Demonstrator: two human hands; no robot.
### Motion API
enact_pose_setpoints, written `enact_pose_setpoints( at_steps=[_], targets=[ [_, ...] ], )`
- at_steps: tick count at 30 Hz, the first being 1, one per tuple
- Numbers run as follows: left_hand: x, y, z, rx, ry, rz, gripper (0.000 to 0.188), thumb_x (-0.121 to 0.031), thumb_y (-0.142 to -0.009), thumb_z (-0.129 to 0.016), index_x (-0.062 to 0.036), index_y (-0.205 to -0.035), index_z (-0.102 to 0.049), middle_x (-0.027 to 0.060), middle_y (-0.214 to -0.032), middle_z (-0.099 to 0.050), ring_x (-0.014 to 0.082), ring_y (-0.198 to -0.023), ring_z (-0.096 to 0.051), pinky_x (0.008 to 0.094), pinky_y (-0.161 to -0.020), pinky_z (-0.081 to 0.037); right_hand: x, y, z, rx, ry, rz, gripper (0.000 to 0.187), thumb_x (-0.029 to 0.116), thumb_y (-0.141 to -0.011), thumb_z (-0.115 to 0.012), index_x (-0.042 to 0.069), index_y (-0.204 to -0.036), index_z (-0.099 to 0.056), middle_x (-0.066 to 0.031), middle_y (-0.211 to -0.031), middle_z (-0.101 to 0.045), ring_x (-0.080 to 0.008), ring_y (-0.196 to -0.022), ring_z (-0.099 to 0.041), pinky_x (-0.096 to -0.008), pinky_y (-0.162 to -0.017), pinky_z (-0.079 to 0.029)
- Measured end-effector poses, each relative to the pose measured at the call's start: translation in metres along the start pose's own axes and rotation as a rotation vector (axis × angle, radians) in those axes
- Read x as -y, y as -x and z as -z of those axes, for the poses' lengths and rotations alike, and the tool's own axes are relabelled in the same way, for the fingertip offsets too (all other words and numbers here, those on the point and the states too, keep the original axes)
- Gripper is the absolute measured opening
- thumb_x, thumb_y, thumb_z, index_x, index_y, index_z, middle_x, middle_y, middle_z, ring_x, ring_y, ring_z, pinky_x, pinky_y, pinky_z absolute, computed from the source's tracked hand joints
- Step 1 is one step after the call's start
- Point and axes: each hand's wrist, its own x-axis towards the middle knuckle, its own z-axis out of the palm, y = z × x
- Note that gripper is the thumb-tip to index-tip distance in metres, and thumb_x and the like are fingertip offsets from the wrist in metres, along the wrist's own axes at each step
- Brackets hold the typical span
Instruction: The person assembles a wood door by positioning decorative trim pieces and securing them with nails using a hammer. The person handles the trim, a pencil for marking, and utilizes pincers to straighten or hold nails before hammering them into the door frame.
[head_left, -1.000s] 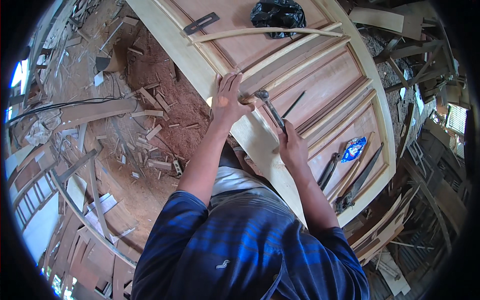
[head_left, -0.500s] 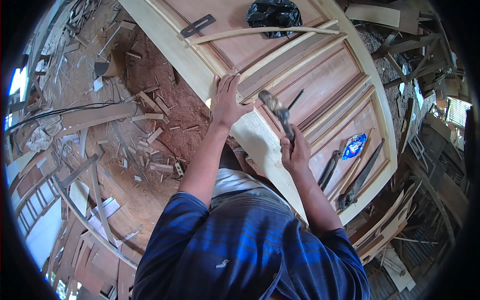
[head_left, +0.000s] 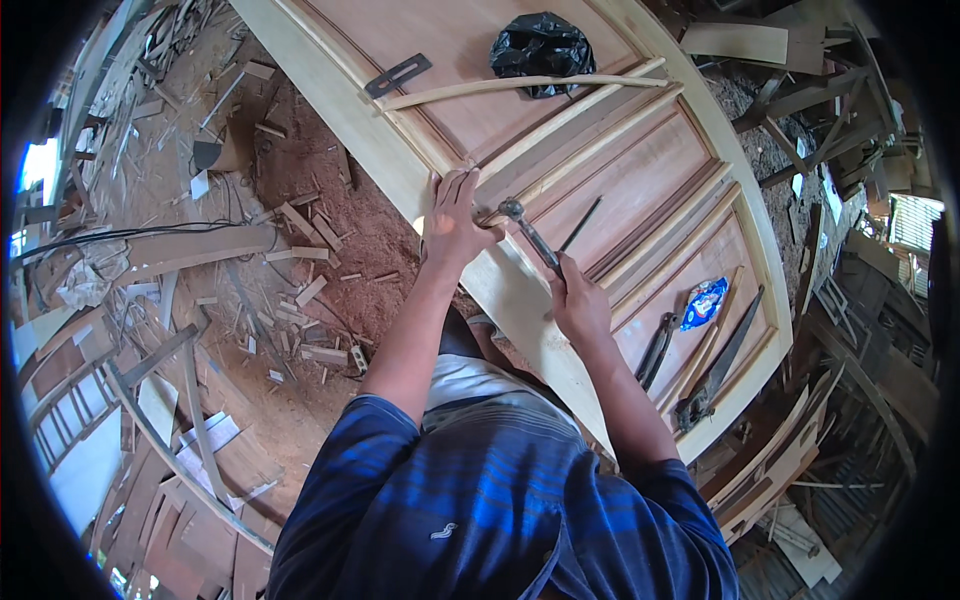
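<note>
My left hand (head_left: 456, 228) presses on the near edge of a pale wooden panelled door (head_left: 625, 155), fingers laid out over the moulding and thumb apart. Anything small under the fingers is hidden. In my right hand (head_left: 582, 306), closed around its handle, is a hammer (head_left: 538, 243). The hammer's head is just right of my left thumb, low over a moulding strip; whether it touches cannot be told. A thin dark rod (head_left: 581, 223) lies on the panel beyond the hammer. Nearer my right forearm are pincers (head_left: 656, 350), a blue packet (head_left: 704, 303) and a handsaw (head_left: 724, 362).
A black plastic bag (head_left: 541, 52), a long wood strip (head_left: 530, 84) and a dark slotted plate (head_left: 398, 75) lie on the door's far part. Wood offcuts (head_left: 312, 290) and sawdust litter the floor at left. Stacked boards (head_left: 775, 450) stand at right.
The hammer has swung down and slightly left, its head now close to my left thumb. My left hand stays on the door's edge, with the view shifted slightly.
</note>
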Motion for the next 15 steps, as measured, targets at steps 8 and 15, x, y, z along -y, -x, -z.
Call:
enact_pose_setpoints(
  at_steps=[8,15],
  targets=[
    [-0.008,0.001,0.005,0.022,0.001,0.008,0.102,-0.032,-0.058,-0.098,-0.0012,-0.147,-0.059,0.0203,-0.147,-0.063,0.0380,-0.146,-0.053,0.0614,-0.134,-0.028,0.002,-0.004,-0.009,0.011,0.070,-0.004,0.037,0.021,-0.106,-0.067,0.010,-0.141,-0.063,-0.0203,-0.083,-0.072,-0.0437,-0.075,-0.073,-0.0533,-0.069,-0.059],
    [-0.008,0.001,0.003,-0.024,0.003,-0.003,0.100,-0.032,-0.058,-0.095,-0.0002,-0.146,-0.059,0.0196,-0.142,-0.066,0.0378,-0.144,-0.055,0.0601,-0.134,-0.029,0.004,0.009,-0.006,-0.044,-0.044,0.022,0.034,0.032,-0.112,-0.060,0.011,-0.138,-0.058,-0.0225,-0.090,-0.075,-0.0449,-0.077,-0.075,-0.0581,-0.068,-0.058]
  ],
)
